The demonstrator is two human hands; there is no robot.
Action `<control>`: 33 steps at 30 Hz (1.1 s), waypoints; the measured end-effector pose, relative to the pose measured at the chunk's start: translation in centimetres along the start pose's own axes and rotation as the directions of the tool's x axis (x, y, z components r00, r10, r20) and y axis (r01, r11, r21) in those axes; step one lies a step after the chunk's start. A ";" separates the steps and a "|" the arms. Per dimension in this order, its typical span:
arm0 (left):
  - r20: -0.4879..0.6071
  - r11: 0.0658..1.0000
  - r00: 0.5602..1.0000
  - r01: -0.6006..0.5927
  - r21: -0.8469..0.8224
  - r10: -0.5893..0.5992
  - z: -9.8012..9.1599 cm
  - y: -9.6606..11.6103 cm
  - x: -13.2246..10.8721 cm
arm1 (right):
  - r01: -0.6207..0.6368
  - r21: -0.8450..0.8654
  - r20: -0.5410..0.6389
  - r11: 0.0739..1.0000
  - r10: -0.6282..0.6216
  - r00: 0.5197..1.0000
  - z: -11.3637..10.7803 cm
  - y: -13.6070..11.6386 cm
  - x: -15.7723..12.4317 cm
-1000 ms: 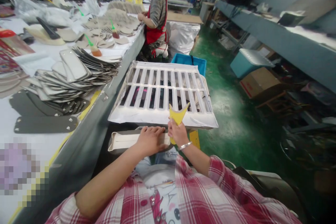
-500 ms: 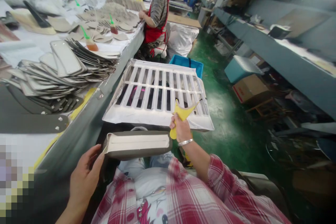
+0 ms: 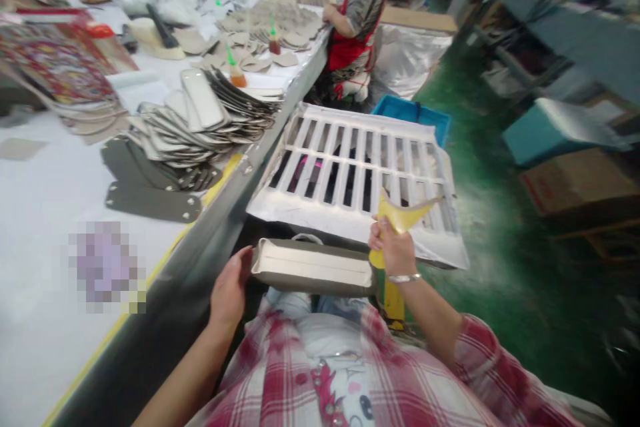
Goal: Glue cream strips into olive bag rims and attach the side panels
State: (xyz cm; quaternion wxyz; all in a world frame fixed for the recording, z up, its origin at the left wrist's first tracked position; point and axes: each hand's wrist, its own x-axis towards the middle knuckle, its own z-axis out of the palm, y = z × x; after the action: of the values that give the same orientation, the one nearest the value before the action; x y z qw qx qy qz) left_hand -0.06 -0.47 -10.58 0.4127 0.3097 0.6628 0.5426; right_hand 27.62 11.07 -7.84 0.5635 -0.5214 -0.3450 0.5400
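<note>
A long grey-brown piece with folded edges and a cream inside [image 3: 314,267] lies across my lap. My left hand [image 3: 231,288] holds its left end, fingers curled round the edge. My right hand [image 3: 395,248] is at its right end and is closed on a yellow forked scraper tool [image 3: 403,219] that points up and to the right. Just beyond my hands stands a white slatted rack [image 3: 350,177].
A white worktable [image 3: 45,213] runs along the left with a fanned stack of grey pieces [image 3: 195,130], flat dark strips [image 3: 150,201] and small glue bottles [image 3: 234,71]. A co-worker in a red apron [image 3: 357,27] sits further along. Blue bins [image 3: 413,113] and boxes stand on the green floor.
My left hand left the top of the piece, swung out left, and now grips its left end. The view has turned toward the table. The right hand keeps the yellow tool.
</note>
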 end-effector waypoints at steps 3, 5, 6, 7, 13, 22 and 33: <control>0.010 0.999 1.000 0.005 -0.043 -0.005 0.7 0.0 0.6 | 0.033 -0.135 0.053 0.990 -0.026 0.998 0.1 -0.2 0.0; 0.013 0.996 1.000 0.003 -0.087 -0.002 1.2 -0.3 1.1 | 0.028 -0.262 0.137 0.965 0.009 0.991 0.2 -1.2 -0.2; 0.030 0.993 1.000 0.002 -0.115 0.001 1.5 -0.4 1.3 | 0.032 -0.336 0.204 0.941 0.040 0.978 0.5 -2.0 -0.3; 0.056 0.990 0.998 0.003 -0.144 0.005 1.7 -0.5 1.5 | 0.043 -0.414 0.284 0.909 0.085 0.955 0.9 -2.7 -0.4; 0.232 0.976 0.973 0.052 -0.211 -0.002 2.2 -0.7 3.1 | 0.205 -0.804 0.560 0.558 0.596 0.576 5.7 -4.5 0.2; 0.347 0.999 0.937 0.044 -0.015 -0.036 1.2 -0.7 3.5 | 0.810 -0.583 0.672 -0.064 0.523 0.525 12.1 -1.3 2.3; 0.273 0.950 0.940 0.259 -0.175 -0.206 1.0 -2.5 3.5 | 0.952 -0.306 0.884 -0.024 0.364 0.293 19.5 3.6 3.2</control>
State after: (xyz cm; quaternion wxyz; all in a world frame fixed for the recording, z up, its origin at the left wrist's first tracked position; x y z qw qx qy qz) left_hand -0.73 2.47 -13.88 0.5850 0.2500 0.5767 0.5126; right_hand 8.72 17.95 -7.62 -0.0770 -0.2328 -0.9610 0.1277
